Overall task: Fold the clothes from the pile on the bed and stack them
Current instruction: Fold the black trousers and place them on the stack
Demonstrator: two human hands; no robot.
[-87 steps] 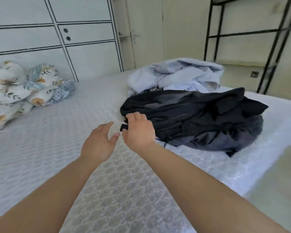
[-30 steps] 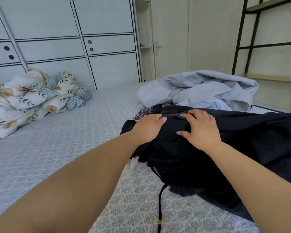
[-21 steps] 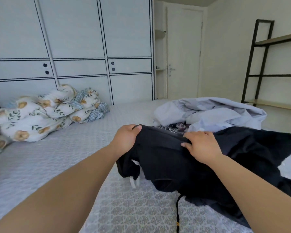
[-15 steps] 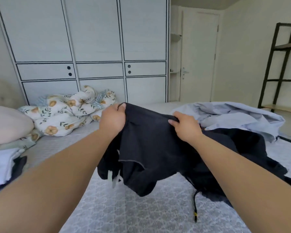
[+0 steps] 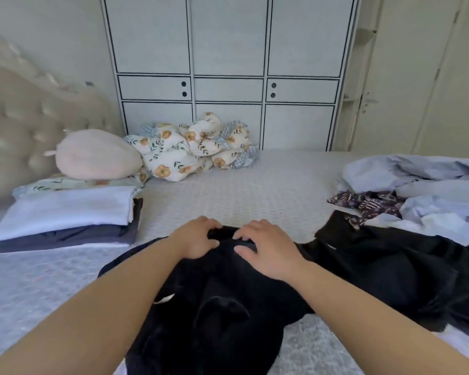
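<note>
Both my hands are on a black garment (image 5: 214, 301) lying on the bed (image 5: 255, 185), at the near edge, middle. My left hand (image 5: 194, 240) has its fingers curled and bunched into the far edge of the cloth; pinching it or just pressing, cannot tell. My right hand (image 5: 268, 249) lies flat, fingers spread apart, palm down on the fabric, not gripping.

The garment is crumpled, not laid out yet. Its long axis looks to run from the far edge under my hands back toward me and off the near edge; which end is which, cannot tell. It runs straight into the dark part of the pile (image 5: 404, 261) at the right edge, with no clear gap between them.

Handling guess: soft, limp, light, no stiffness, will sag and drag anything tangled with it. Not fragile. Best taken at the far edge, one hand at each corner, then shaken flat.

The stack of folded clothes (image 5: 65, 220) sits toward the far left corner, well apart from the garment. The light blue clothes (image 5: 417, 190) lie on the pile's far side.
</note>
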